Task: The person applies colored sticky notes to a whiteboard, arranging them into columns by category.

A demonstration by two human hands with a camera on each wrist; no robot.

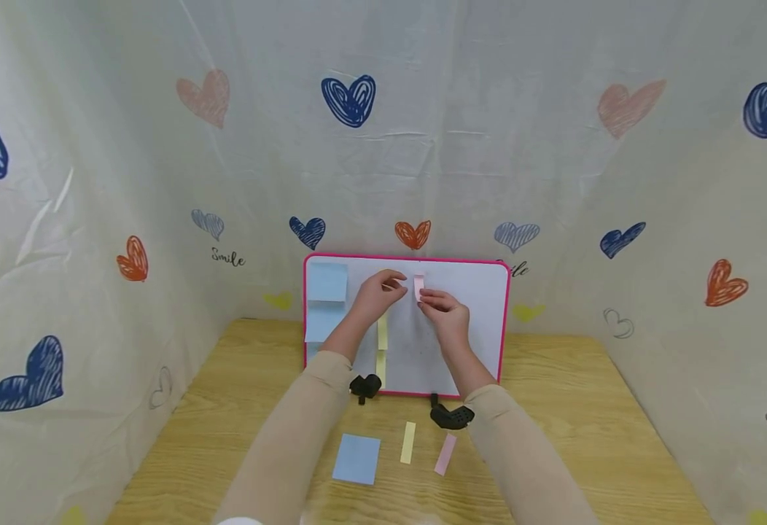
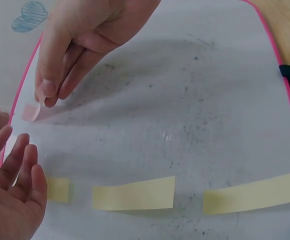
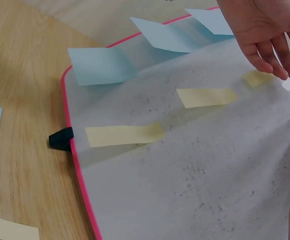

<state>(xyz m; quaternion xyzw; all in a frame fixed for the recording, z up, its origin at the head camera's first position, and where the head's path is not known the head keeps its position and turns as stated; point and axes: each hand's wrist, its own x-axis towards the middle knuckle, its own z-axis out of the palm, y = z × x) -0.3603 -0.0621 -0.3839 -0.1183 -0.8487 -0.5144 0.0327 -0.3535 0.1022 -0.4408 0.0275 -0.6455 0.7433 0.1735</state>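
A whiteboard with a pink rim leans upright at the back of the table. My right hand pinches the lower end of a pink sticky strip between thumb and fingers, and the strip's upper end lies against the board. Left of the strip, my left hand is held before the upper board, fingers loosely bent and apart from the strip. A small pale piece shows by the left fingertips in the right wrist view; whether they touch it I cannot tell. Yellow sticky strips run below the left hand.
Blue sticky notes line the board's left side, their free edges lifting. Black feet jut out under the board. On the table lie a blue note pad, a yellow strip and a pink strip. A heart-printed curtain stands behind.
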